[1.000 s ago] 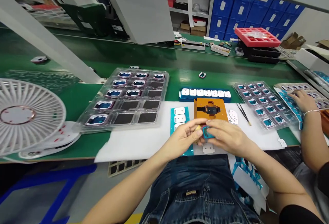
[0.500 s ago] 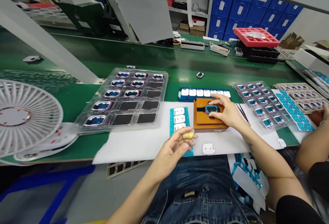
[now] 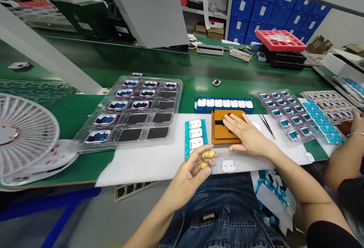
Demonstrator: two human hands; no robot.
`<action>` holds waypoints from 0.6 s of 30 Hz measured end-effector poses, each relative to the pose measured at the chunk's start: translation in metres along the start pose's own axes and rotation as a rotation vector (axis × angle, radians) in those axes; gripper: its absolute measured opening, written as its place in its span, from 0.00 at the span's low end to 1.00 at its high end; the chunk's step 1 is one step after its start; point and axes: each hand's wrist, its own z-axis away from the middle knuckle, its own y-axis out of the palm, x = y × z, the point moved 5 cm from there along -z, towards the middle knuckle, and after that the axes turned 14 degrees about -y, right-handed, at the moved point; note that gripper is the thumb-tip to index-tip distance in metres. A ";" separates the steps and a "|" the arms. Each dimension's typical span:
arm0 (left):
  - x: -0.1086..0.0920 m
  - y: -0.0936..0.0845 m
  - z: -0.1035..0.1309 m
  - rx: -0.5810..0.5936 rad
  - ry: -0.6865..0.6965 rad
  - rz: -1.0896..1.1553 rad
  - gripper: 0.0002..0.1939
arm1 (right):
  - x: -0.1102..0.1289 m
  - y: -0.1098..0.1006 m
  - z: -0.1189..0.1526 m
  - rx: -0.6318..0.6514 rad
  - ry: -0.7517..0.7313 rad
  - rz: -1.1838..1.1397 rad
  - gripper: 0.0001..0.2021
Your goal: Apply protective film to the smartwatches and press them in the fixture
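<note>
Flat on the orange block (image 3: 217,131) lies my right hand (image 3: 246,134), its fingers stretched out and covering the block's middle; whatever is under the palm is hidden. My left hand (image 3: 196,172) hovers at the front edge of the white foam sheet (image 3: 150,164), fingers loosely curled and apart, with yellow wraps on two fingertips and nothing held. Beside the block on the left is a teal sheet (image 3: 187,136) carrying white stickers (image 3: 195,133). A white piece (image 3: 228,165) sits on the foam in front of the block. Behind is a blue strip (image 3: 196,105) with a row of white pads.
At left stand a clear tray (image 3: 178,107) of watch-like frames and a white fan (image 3: 25,134). Black tweezers (image 3: 267,126), another frame tray (image 3: 287,115) and a blue-dotted sheet (image 3: 321,121) lie right. Another person's hand (image 3: 356,123) is at far right.
My right hand has gone from pinching the dark blue frame on the block to lying flat over it, and the frame is now out of sight. My left hand has barely moved.
</note>
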 end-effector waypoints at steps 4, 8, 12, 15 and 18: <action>-0.019 -0.002 -0.012 -0.044 0.062 -0.164 0.23 | -0.004 0.002 -0.001 -0.024 0.008 -0.053 0.42; -0.058 0.004 -0.043 -0.172 0.286 -0.617 0.17 | -0.008 -0.003 0.010 -0.291 0.062 -0.242 0.41; -0.089 0.026 -0.090 -0.167 0.430 -1.064 0.16 | -0.012 -0.009 0.036 -0.704 0.213 -0.357 0.40; -0.096 0.039 -0.119 -0.062 0.364 -1.279 0.19 | -0.007 -0.003 0.046 -0.751 0.248 -0.400 0.35; -0.099 0.043 -0.121 -0.037 0.377 -1.266 0.22 | 0.002 -0.003 0.053 -0.836 0.300 -0.435 0.27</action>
